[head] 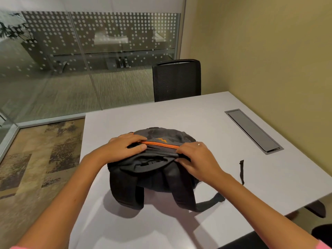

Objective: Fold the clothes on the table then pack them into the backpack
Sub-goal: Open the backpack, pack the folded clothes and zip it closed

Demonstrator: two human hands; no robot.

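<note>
A dark grey backpack (154, 169) with an orange zipper line (161, 144) stands on the white table (197, 115), its shoulder straps toward me. My left hand (124, 147) grips the top left of the backpack beside the zipper, thumb curled under the edge. At the zipper's right end my right hand (195, 157) pinches the fabric; a ring shows on one finger. No loose clothes are visible on the table.
A black strap end (241, 171) trails on the table right of the backpack. A grey cable hatch (253, 130) is set in the table at the right. A black chair (177, 79) stands behind the table's far edge, with a glass wall at the left.
</note>
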